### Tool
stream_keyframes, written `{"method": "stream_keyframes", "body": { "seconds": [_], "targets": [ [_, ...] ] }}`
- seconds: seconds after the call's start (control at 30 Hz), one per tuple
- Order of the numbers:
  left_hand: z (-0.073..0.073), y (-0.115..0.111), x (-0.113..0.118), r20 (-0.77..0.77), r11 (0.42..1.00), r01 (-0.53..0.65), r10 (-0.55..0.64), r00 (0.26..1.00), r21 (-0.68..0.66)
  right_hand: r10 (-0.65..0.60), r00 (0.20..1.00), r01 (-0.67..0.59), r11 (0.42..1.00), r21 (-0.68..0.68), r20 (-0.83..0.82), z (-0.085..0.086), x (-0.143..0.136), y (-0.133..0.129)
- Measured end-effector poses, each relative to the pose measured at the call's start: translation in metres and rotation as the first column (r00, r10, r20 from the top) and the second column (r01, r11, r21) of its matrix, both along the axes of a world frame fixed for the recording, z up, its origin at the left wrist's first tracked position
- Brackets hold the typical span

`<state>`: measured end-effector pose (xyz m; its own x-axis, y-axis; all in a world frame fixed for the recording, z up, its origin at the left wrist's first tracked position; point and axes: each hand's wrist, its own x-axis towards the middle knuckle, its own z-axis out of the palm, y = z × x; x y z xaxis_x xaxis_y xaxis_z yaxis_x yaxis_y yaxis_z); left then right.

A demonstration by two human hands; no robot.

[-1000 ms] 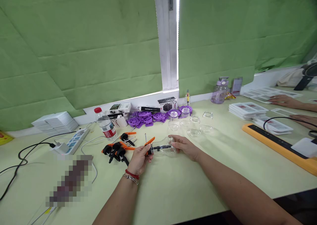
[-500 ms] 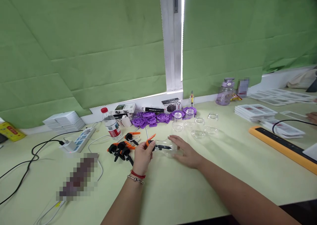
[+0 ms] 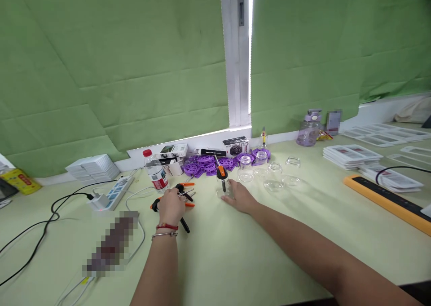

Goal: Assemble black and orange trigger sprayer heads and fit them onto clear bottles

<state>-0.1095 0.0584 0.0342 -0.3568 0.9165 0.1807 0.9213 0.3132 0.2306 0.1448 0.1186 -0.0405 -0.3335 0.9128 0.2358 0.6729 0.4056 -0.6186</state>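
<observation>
My right hand (image 3: 239, 197) wraps the side of a small clear glass bottle (image 3: 219, 193), which stands upright on the table. A black-and-orange bottle top (image 3: 222, 173) sits at its mouth, and its black stem hangs inside the glass. At the left, my left hand (image 3: 171, 206) is down in a loose pile of similar black-and-orange tops with black stems and thin metal tubes. Its fingers are curled on one black-and-orange top (image 3: 183, 223), though the fingertips are partly hidden. Another top (image 3: 183, 192) lies just beyond the fingers.
Several clear glass bottles (image 3: 274, 180) stand right of my right hand. Purple plastic pieces (image 3: 205, 164) lie behind, near small boxes (image 3: 173, 151). A red-capped water bottle (image 3: 155, 171), power strip (image 3: 116, 191) and cables are left. Stacked cards (image 3: 352, 155) and an orange-black bar (image 3: 384, 202) lie right.
The glass bottle has gone from lying tilted between both hands to upright under my right hand. My left hand has let go of its top and moved left to the pile.
</observation>
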Motion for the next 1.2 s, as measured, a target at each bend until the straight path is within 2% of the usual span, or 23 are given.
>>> {"method": "stream_keyframes", "body": {
  "seconds": [0.1, 0.23, 0.4, 0.57, 0.67, 0.73, 0.8, 0.83, 0.87, 0.93, 1.0, 1.07, 1.1, 1.2],
  "targets": [
    [-0.001, 0.008, -0.021, -0.065, 0.993, -0.053, 0.046, 0.997, -0.106, -0.027, 1.0, 0.027, 0.999, 0.02, -0.001, 0.0, -0.011, 0.015],
    [-0.007, 0.019, -0.039, -0.083, 0.981, -0.002, -0.014, 0.996, -0.194, -0.068, 0.998, 0.067, 0.997, 0.037, 0.007, -0.004, -0.022, 0.031],
    [-0.012, 0.03, -0.049, -0.104, 0.971, 0.045, -0.071, 0.992, -0.236, -0.09, 0.996, 0.089, 0.995, 0.037, 0.024, -0.009, -0.027, 0.046],
    [-0.012, 0.032, -0.048, -0.115, 0.972, 0.073, -0.101, 0.988, -0.225, -0.09, 0.996, 0.09, 0.996, 0.001, -0.015, -0.013, -0.02, 0.035],
    [-0.011, 0.03, -0.047, -0.117, 0.975, 0.09, -0.116, 0.986, -0.203, -0.048, 0.999, 0.051, 0.987, 0.151, -0.023, -0.012, -0.004, 0.016],
    [-0.01, 0.029, -0.048, -0.119, 0.978, 0.094, -0.117, 0.986, -0.187, -0.045, 0.999, 0.051, 0.929, 0.366, -0.024, -0.009, 0.014, 0.003],
    [-0.009, 0.027, -0.05, -0.12, 0.982, 0.096, -0.116, 0.986, -0.163, -0.12, 0.991, 0.128, 0.817, 0.562, -0.052, -0.005, 0.038, -0.005],
    [-0.008, 0.026, -0.051, -0.116, 0.986, 0.097, -0.112, 0.987, -0.134, -0.191, 0.976, 0.211, 0.748, 0.629, -0.1, -0.003, 0.051, -0.007],
    [-0.007, 0.025, -0.052, -0.1, 0.991, 0.096, -0.105, 0.989, -0.091, -0.25, 0.958, 0.279, 0.684, 0.674, -0.142, -0.001, 0.064, -0.006],
    [-0.005, 0.023, -0.051, -0.008, 0.994, 0.098, -0.098, 0.995, 0.042, -0.364, 0.901, 0.421, 0.598, 0.682, -0.237, 0.0, 0.086, -0.001],
    [-0.002, 0.019, -0.045, 0.174, 0.974, 0.095, -0.133, 0.976, 0.206, -0.441, 0.838, 0.538, 0.575, 0.616, -0.32, -0.003, 0.101, 0.006],
    [0.003, 0.015, -0.032, 0.407, 0.93, 0.077, -0.23, 0.884, 0.36, -0.494, 0.789, 0.614, 0.624, 0.483, -0.366, -0.008, 0.107, 0.012],
    [0.005, 0.012, -0.022, 0.53, 0.909, 0.079, -0.308, 0.79, 0.41, -0.519, 0.768, 0.64, 0.657, 0.4, -0.376, -0.011, 0.107, 0.014],
    [0.009, 0.004, 0.01, 0.822, 0.899, 0.036, -0.415, 0.39, 0.437, -0.583, 0.726, 0.667, 0.725, 0.169, -0.365, -0.019, 0.105, 0.018]
  ]
}}
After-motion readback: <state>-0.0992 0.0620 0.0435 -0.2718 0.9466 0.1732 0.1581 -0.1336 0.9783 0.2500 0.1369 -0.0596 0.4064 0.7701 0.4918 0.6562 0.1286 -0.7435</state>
